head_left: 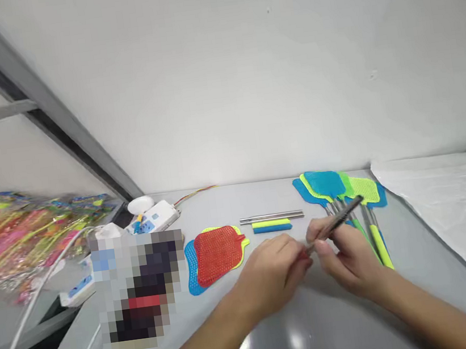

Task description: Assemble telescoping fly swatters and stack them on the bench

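At lower centre of the frame, the left hand (277, 269) and right hand (349, 253) are both pinching a thin grey metal rod (337, 220), which is angling up-right above the glossy grey table (279, 328), near finished blue and green swatters (338, 189).

My left hand (273, 269) and right hand (349, 256) holding a thin metal rod (337, 220) over my grey table (306, 336), red swatter head (216, 252) on my left, finished swatters (338, 189) behind my right hand
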The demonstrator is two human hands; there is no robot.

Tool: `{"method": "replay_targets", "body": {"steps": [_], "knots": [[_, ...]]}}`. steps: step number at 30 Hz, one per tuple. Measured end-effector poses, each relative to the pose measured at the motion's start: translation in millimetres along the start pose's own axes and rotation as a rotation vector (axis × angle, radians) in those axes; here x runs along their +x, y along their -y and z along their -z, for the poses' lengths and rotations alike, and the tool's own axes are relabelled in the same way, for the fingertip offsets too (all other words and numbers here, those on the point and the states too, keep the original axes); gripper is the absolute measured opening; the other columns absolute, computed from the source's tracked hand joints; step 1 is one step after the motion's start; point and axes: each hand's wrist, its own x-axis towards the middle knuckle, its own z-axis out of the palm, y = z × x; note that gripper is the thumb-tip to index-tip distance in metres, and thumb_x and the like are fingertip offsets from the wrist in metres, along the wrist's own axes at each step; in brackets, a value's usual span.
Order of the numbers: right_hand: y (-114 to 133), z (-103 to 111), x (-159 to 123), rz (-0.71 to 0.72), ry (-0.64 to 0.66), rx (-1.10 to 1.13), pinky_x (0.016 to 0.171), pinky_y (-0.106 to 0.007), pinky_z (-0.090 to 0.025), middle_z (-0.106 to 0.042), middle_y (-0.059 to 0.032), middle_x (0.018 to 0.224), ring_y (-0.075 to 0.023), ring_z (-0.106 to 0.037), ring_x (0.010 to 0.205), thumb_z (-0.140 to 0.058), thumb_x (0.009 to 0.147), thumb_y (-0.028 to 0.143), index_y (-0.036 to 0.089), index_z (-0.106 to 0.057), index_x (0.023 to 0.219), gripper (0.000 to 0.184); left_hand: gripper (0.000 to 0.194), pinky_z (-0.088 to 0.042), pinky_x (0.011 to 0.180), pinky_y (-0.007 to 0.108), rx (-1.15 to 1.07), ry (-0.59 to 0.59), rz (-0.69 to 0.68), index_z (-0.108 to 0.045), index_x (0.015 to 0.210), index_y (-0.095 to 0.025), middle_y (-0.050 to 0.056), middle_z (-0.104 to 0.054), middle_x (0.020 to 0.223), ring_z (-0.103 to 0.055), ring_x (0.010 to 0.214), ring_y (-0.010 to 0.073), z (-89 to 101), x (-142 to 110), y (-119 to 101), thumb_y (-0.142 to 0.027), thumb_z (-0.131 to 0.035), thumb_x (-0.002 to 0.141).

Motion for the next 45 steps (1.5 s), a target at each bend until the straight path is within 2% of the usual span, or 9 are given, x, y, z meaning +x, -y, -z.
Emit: {"method": "replay_targets", "body": {"steps": [5,9,13,20,29,35,37,41,45], "knots": [[0.9,-4.3,7.2,-0.111,0.165,0.07,0.064,-0.029,-0.042,-0.054,-0.001,0.08,-0.0155,-0.05,0.071,-0.051,0.092,0.022,0.023,-0.053,0.091,0.003,0.014,-0.043,0.074,0.029,-0.036,-0.018,0.03,-0.053,0.096,-0.018,0.006,-0.06,0.095,-0.055,0.086,0.0189,-2.8,-3.0,3.9,-0.021,-0.039,0.096],[8.5,0.7,12.7,-0.15,-0.076,0.202,0.074,-0.029,-0.043,-0.057,-0.0017,0.093,-0.0152,-0.052,0.081,-0.045,0.098,0.028,0.026,-0.058,0.103,0.014,0.013,-0.041,0.071,0.028,-0.056,0.018,0.12,-0.049,0.095,-0.02,0.003,-0.057,0.09,-0.053,0.08,0.0167,-4.7,-2.8,1.2,-0.028,-0.039,0.098],[18.4,3.3,16.0,-0.185,-0.279,0.25,0.067,-0.027,-0.041,-0.053,0.0004,0.079,-0.0138,-0.049,0.075,-0.044,0.099,0.03,0.025,-0.06,0.086,0.021,0.014,-0.038,0.07,0.028,-0.069,0.072,0.12,-0.046,0.09,-0.02,0.001,-0.053,0.084,-0.049,0.076,0.0164,-3.6,-3.5,-4.5,-0.027,-0.037,0.098],[28.6,-4.3,14.2,-0.323,-0.449,0.384,0.059,-0.028,-0.038,-0.049,0.0008,0.079,-0.012,-0.046,0.067,-0.048,0.098,0.037,0.026,-0.06,0.087,0.02,0.015,-0.026,0.057,0.027,-0.161,0.03,0.126,-0.034,0.087,-0.023,-0.004,-0.042,0.071,-0.036,0.06,0.0141,2.6,-8.3,-14.7,-0.029,-0.03,0.099],[38.2,-8.2,13.1,-0.351,-0.474,0.665,0.049,-0.024,-0.034,-0.037,0.0053,0.062,-0.008,-0.035,0.051,-0.047,0.097,0.042,0.025,-0.058,0.083,0.024,0.027,-0.023,0.054,0.028,-0.341,0.06,0.212,-0.039,0.086,-0.021,-0.005,-0.038,0.066,-0.032,0.057,0.012,7.8,-6.6,-33.6,-0.04,-0.028,0.102],[18.2,-18.1,8.9,-0.576,-0.167,0.649,0.048,-0.023,-0.034,-0.044,0.0047,0.06,-0.0087,-0.041,0.051,-0.054,0.093,0.046,0.021,-0.058,0.081,0.028,0.032,-0.025,0.044,0.021,-0.894,0.04,0.43,-0.042,0.089,-0.021,-0.009,-0.033,0.056,-0.027,0.047,0.008,-7.2,1.0,-38.7,-0.049,-0.031,0.1],[8.8,-21.9,8.0,-0.597,-0.15,0.668,0.05,-0.024,-0.035,-0.041,0.0053,0.056,-0.0097,-0.042,0.051,-0.049,0.094,0.049,0.021,-0.058,0.082,0.032,0.033,-0.022,0.038,0.018,-1.09,0.053,0.476,-0.041,0.085,-0.022,-0.01,-0.031,0.053,-0.023,0.041,0.0064,-4.8,2.3,-33.7,-0.051,-0.035,0.098],[-3.6,-32.9,11.4,-0.658,-0.09,0.564,0.052,-0.025,-0.035,-0.037,0.0061,0.055,-0.0115,-0.038,0.051,-0.039,0.096,0.053,0.021,-0.061,0.093,0.038,0.037,-0.024,0.03,0.016,-1.365,-0.052,0.408,-0.045,0.083,-0.022,-0.011,-0.031,0.051,-0.018,0.033,0.0046,19.4,3.5,-16.4,-0.055,-0.038,0.096],[-5.6,-52.9,24.7,-0.536,0.246,0.258,0.069,-0.031,-0.045,-0.058,-0.0008,0.074,-0.017,-0.055,0.07,-0.053,0.091,0.047,0.021,-0.066,0.095,0.029,0.037,-0.033,0.028,0.016,-1.526,-0.238,0.323,-0.046,0.079,-0.021,-0.011,-0.032,0.05,-0.016,0.032,0.0039,50.8,2.1,1.6,-0.053,-0.038,0.096]]}}
